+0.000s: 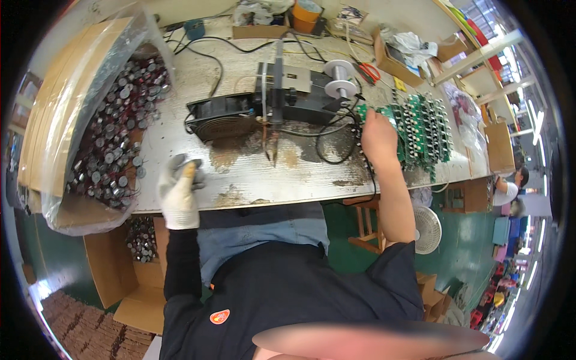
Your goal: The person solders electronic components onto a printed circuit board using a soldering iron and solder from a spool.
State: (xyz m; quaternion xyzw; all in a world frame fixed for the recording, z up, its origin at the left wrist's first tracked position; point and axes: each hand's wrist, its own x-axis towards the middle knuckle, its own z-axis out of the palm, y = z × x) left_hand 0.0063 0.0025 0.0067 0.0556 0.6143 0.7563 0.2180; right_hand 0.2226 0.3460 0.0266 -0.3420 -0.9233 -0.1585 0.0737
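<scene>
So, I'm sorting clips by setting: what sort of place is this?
Likely an electronics assembly workshop: green circuit boards lie in rows on a worn table, small round metal parts are heaped at the left, and a spool stands near the boards.

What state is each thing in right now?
Left hand: gloved, fingers curled
Right hand: bare, at the circuit boards
Circuit boards: grouped side by side
Spool: mounted, wound with wire
Scissors: lying down, blades unclear
Left carton: open, holding small round metal parts
Floor carton: open, flaps spread
White fan: upright, spinning unclear
Table: stained
</scene>
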